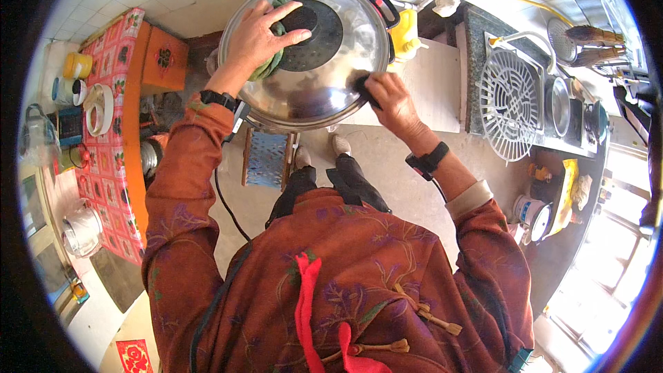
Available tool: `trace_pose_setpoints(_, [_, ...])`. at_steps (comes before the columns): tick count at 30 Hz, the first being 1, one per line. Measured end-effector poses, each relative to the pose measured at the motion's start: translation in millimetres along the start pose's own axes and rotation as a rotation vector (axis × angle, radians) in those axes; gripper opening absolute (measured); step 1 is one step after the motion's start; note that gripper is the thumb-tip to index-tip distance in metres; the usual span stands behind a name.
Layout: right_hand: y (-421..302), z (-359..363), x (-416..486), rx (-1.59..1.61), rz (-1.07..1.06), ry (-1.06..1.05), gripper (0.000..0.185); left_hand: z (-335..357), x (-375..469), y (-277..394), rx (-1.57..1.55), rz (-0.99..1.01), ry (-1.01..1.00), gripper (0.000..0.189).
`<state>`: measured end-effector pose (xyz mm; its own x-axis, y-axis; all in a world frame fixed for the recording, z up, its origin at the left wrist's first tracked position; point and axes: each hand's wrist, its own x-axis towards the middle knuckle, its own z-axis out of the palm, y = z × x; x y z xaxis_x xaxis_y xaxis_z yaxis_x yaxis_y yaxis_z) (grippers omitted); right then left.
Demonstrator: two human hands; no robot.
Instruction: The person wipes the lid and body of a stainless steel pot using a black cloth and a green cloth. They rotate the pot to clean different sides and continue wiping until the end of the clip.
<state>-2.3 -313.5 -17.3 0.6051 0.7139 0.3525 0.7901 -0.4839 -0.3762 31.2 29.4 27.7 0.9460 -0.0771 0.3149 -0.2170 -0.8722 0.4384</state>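
A large round metal pan lid (331, 88) with a dark centre disc and black knob (300, 18) lies before me. My left hand (261, 36) rests on the lid's left part, thumb and forefinger spread beside the knob, over a green cloth (270, 65). Whether the fingers grip the cloth or the knob is not clear. My right hand (391, 98) is closed on a dark handle (366, 90) at the lid's lower right edge. Another black loop handle (386, 10) stands out at the upper right, by a red rim. What lies under the lid is hidden.
Right of the lid are a yellow bottle (406, 33), a pale board surface (435, 83) and a white slotted rack (510, 103) over the sink. A table with a red checked cover (111, 166) stands at left. A blue-topped stool (265, 158) is near my feet.
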Motion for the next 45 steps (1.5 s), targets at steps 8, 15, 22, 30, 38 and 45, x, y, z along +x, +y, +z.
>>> trace_pose_setpoints(8, [-42, 10, 17, -0.233, -0.607, -0.169, 0.03, 5, -4, 1, 0.041, 0.073, 0.122, 0.063])
trace_pose_setpoints(15, [-74, 33, 13, -0.165, -0.486, -0.152, 0.036, 7, -5, -2, 0.004, 0.045, 0.111, 0.063])
trace_pose_setpoints(22, [7, -20, 6, -0.35, -0.28, -0.295, 0.036, 6, -5, 0, -0.026, 0.015, 0.082, 0.064])
trace_pose_setpoints(30, [-55, 15, 12, 0.195, -0.289, -0.196, 0.033, 6, -5, 0, -0.024, 0.034, 0.101, 0.064])
trace_pose_setpoints(38, [-29, -29, 28, 1.195, 0.831, 0.093, 0.035, 2, -3, 2, -0.028, -0.025, 0.042, 0.067])
trace_pose_setpoints(45, [-18, -8, 27, 0.365, 0.581, 0.366, 0.065, -2, 1, 3, -0.017, -0.09, -0.061, 0.07])
